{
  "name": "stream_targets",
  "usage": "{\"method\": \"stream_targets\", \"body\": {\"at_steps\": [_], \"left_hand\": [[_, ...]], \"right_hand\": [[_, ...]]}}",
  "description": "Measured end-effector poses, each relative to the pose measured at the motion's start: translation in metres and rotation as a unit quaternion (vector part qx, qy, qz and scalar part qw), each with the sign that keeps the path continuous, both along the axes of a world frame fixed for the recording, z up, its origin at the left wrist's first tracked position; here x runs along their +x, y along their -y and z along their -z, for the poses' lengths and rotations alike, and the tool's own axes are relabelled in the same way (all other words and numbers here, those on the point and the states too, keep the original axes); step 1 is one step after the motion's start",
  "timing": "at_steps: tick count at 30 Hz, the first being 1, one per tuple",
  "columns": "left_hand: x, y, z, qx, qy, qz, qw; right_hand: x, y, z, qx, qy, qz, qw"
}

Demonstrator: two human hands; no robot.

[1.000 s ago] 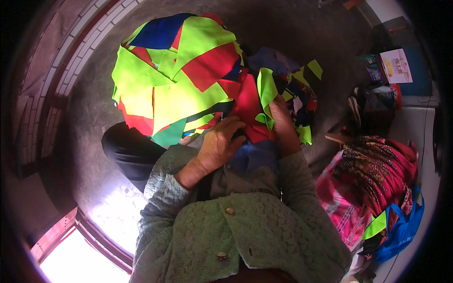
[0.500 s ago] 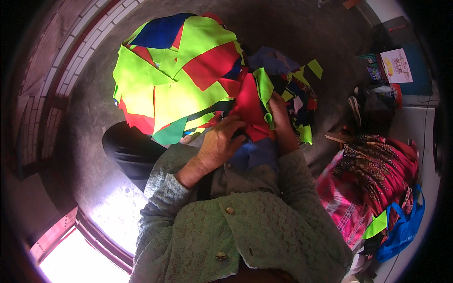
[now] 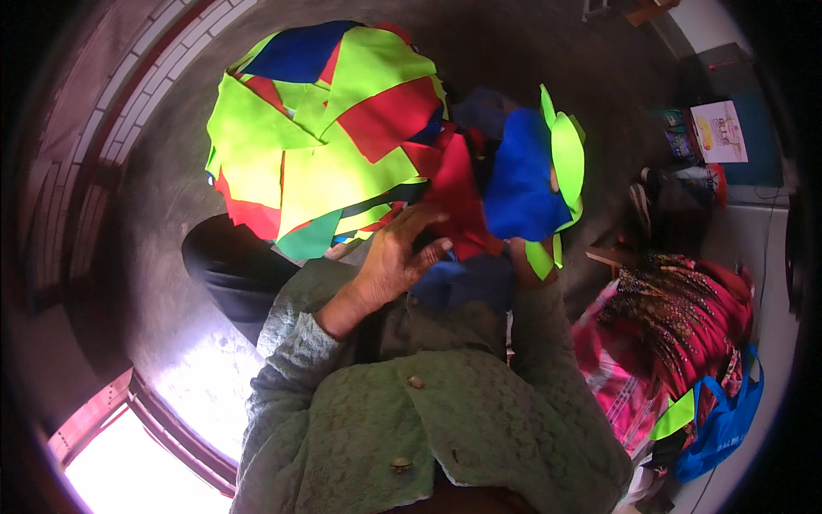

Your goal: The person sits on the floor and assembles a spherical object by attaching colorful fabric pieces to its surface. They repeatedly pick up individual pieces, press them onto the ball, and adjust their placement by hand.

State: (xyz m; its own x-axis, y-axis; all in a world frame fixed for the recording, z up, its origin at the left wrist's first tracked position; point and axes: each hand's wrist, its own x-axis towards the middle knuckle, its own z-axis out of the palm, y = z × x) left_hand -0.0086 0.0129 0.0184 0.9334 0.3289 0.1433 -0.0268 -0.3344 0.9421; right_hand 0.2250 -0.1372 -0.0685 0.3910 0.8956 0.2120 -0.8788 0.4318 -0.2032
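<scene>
My left hand rests at the near edge of the red cloth piece over my lap, thumb and fingers apart. My right hand holds up a blue cloth piece together with neon yellow-green cloth strips. Those pieces cover most of the hand; a fingertip shows between them. Beyond my left hand is a big rounded heap of cloth scraps, yellow-green, red, blue and green. Dark blue cloth lies on my lap below the red piece.
Dark cloth scraps lie beyond the raised pieces. At the right are a heap of pink and patterned fabric, a blue bag, shoes and a printed white sheet. A bright doorway is at lower left.
My right hand has brought a blue piece up into view with the yellow-green strips, shifting right of the red cloth. My left hand's thumb and fingers have parted a little.
</scene>
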Motion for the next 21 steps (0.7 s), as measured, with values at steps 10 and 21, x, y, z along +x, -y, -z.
{"method": "stream_targets", "body": {"at_steps": [10,21], "left_hand": [[-0.006,0.000,-0.011,-0.420,-0.010,0.022,0.907],[-0.010,-0.009,-0.048,-0.260,0.110,-0.047,0.958]], "right_hand": [[-0.042,-0.033,-0.031,0.019,0.007,-0.028,0.999],[-0.055,-0.040,-0.036,0.035,-0.115,-0.075,0.990]]}}
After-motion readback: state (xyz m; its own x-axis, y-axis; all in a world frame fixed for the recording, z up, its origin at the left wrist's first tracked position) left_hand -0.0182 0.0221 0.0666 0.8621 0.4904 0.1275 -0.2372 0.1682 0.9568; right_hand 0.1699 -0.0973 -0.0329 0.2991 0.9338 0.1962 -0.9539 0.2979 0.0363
